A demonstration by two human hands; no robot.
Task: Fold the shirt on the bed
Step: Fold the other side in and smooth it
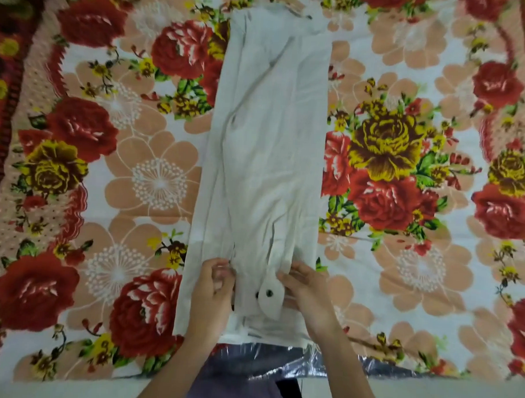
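Note:
A white shirt (pixel 266 157) lies on the bed as a long narrow strip, its sides folded inward, running from the near edge to the far side. A sleeve cuff (pixel 270 298) with dark buttons lies on top near the near end. My left hand (pixel 212 290) pinches the cloth at the left of the cuff area, fingers curled. Just right of the cuff, my right hand (pixel 307 291) grips the fabric with its fingers curled. Both hands sit over the shirt's near end.
The bed is covered by a floral sheet (pixel 392 162) with red, yellow and peach flowers on both sides of the shirt. A shiny plastic-wrapped mattress edge (pixel 278 362) shows at the near side, with the floor below.

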